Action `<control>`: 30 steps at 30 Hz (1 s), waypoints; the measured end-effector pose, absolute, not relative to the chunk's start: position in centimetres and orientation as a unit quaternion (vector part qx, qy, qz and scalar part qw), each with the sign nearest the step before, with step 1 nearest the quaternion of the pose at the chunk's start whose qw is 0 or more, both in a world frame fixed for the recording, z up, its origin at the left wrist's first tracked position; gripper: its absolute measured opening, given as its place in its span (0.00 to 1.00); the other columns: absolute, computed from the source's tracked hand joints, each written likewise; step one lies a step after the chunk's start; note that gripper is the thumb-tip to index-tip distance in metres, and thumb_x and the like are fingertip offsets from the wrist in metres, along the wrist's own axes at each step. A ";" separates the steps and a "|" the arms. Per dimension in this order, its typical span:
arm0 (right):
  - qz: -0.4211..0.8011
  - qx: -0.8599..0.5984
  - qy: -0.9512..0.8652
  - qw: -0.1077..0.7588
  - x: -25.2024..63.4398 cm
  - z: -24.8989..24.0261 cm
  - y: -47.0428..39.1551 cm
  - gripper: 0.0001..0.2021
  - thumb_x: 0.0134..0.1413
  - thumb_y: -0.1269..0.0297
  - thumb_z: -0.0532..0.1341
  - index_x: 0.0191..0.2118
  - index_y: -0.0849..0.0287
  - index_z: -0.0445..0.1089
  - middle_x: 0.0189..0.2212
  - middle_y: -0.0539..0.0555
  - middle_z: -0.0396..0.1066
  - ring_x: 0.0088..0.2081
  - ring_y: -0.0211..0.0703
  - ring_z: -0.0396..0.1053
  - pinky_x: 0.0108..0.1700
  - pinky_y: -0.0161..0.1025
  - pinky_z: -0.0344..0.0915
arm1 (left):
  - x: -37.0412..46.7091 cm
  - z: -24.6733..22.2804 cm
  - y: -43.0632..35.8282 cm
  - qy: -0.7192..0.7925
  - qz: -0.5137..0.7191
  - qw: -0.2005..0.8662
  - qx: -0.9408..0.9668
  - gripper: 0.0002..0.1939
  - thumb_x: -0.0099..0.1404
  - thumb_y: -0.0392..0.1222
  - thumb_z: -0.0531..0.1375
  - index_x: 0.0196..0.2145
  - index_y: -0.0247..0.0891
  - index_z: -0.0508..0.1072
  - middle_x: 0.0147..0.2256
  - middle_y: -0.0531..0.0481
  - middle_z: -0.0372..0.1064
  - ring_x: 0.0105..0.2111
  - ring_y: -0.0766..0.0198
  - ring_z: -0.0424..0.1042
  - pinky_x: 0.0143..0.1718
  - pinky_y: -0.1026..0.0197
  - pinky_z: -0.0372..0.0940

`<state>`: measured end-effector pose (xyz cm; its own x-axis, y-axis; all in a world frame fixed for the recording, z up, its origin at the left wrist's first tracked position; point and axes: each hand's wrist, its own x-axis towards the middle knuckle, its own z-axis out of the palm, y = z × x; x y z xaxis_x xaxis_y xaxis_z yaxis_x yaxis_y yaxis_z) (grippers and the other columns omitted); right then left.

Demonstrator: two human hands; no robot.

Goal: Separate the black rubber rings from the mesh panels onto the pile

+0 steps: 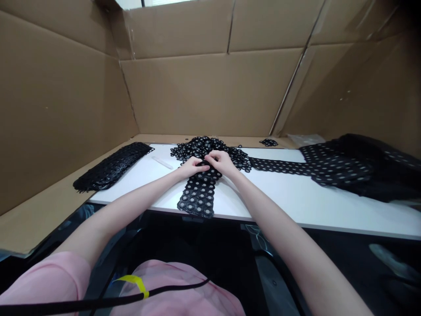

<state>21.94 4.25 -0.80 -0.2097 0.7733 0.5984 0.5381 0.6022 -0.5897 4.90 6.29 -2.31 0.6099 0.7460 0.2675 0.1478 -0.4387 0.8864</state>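
A black perforated strip with rows of round holes (197, 197) hangs toward me over the front of the white table. Its upper end is between my two hands. My left hand (192, 167) pinches the strip's left edge with thumb and fingers. From the other side, my right hand (222, 161) has its fingertips pressed together at the strip's top; what lies between them is too small to make out. Just behind the hands is a heap of small black rings (205, 144), spreading to both sides.
A bundle of black netted strips (113, 166) lies at the left. On the right, a long dotted strip (279, 166) runs to a pile of black sheet (345, 164). A thin white stick (162, 162) and a small ring cluster (269, 142) lie nearby. Cardboard walls (204, 92) enclose the table (286, 197).
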 end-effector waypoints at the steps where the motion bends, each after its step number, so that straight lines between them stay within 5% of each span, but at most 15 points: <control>1: 0.124 -0.423 -0.772 0.458 22.0 -0.7 4.1 0.14 0.50 0.57 0.58 0.20 0.59 0.66 0.21 0.51 0.68 0.27 0.39 0.63 0.33 0.37 0.57 | 4.9 -2.3 6.2 0.281 0.338 0.449 0.778 0.18 0.54 0.52 0.64 0.22 0.32 0.71 0.20 0.55 0.64 0.23 0.69 0.60 0.28 0.63 0.53; 5: 0.145 -0.412 -0.777 0.453 22.0 -0.7 4.0 0.14 0.47 0.54 0.60 0.21 0.59 0.67 0.22 0.51 0.69 0.28 0.39 0.63 0.33 0.37 0.58 | 5.0 -2.2 6.2 0.252 0.342 0.455 0.783 0.15 0.54 0.50 0.64 0.31 0.32 0.76 0.27 0.53 0.70 0.29 0.66 0.65 0.35 0.62 0.57; 13: 0.122 -0.492 -0.739 0.445 21.4 -1.2 4.5 0.13 0.52 0.61 0.55 0.19 0.58 0.61 0.19 0.49 0.64 0.26 0.38 0.61 0.33 0.37 0.55 | 5.1 -2.2 6.3 0.283 0.328 0.428 0.793 0.23 0.51 0.54 0.65 0.15 0.34 0.63 0.16 0.58 0.54 0.20 0.72 0.51 0.24 0.63 0.46; 22: 0.060 -0.481 -0.729 0.482 21.7 -0.8 4.4 0.12 0.52 0.59 0.58 0.22 0.57 0.67 0.22 0.51 0.68 0.28 0.40 0.64 0.34 0.37 0.57 | 5.1 -1.9 6.0 0.285 0.395 0.579 0.654 0.16 0.52 0.51 0.64 0.26 0.32 0.75 0.26 0.50 0.72 0.30 0.64 0.68 0.36 0.61 0.59; 30: 0.060 -0.471 -0.752 0.457 21.8 -0.8 4.2 0.12 0.54 0.59 0.57 0.23 0.57 0.68 0.24 0.52 0.70 0.30 0.41 0.65 0.35 0.38 0.58 | 5.3 -2.1 6.6 0.313 0.414 0.524 0.675 0.09 0.54 0.42 0.58 0.24 0.33 0.74 0.27 0.51 0.72 0.33 0.62 0.67 0.39 0.61 0.60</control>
<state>21.80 4.22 -0.76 -0.1382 0.7627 0.6318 0.6534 0.5496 -0.5205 5.33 6.56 -2.06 0.4605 0.8571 0.2311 -0.0121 -0.2542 0.9671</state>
